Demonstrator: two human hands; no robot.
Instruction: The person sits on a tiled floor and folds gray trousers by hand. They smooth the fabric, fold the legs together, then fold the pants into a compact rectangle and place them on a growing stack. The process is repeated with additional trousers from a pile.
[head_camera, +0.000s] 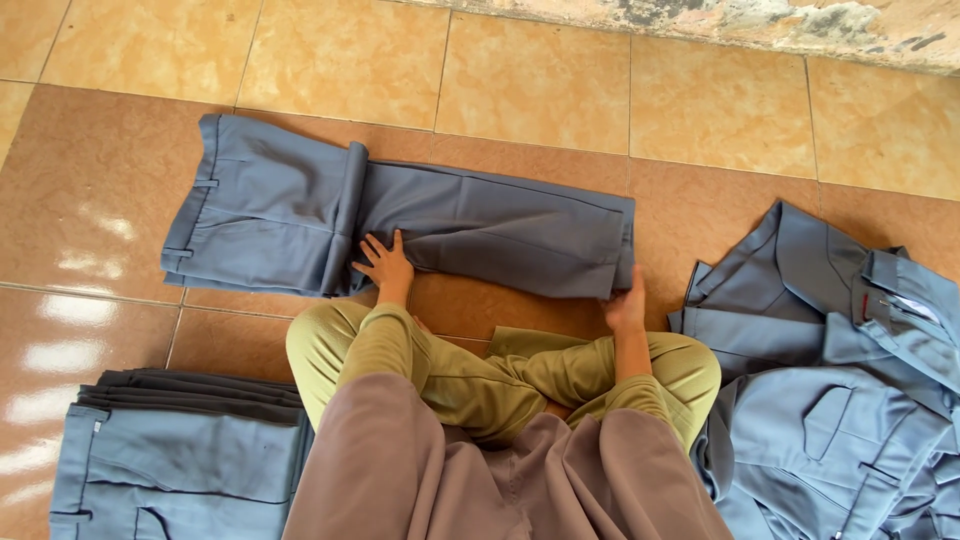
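Nearest you, your brown garment (500, 480) drapes over your crossed legs in olive trousers (500, 385), and just beyond your knees lie the grey-blue trousers (400, 215) you are working on. They are plain, smooth cloth, laid flat on the tiled floor (620, 90) and folded over once, so a doubled edge stands as a ridge just beyond your left hand. The waistband, with its belt loops, lies well out past your left hand; the folded leg end sits at your right hand. Their long axis runs across you, from one hand to the other, tilting slightly nearer you toward the right hand.

Your left hand (385, 265) rests flat with fingers spread wide, pressing the cloth beside the fold. Your right hand (628, 305) is closed on the near corner of the leg end, pinching the fabric.

Behind your left hand, beside your knee, sits a stack of folded grey-blue garments (180, 450). Out past your right hand lies a loose heap of grey-blue jackets (840, 380); a small white label (915, 305) shows inside one collar, its print too small to tell.
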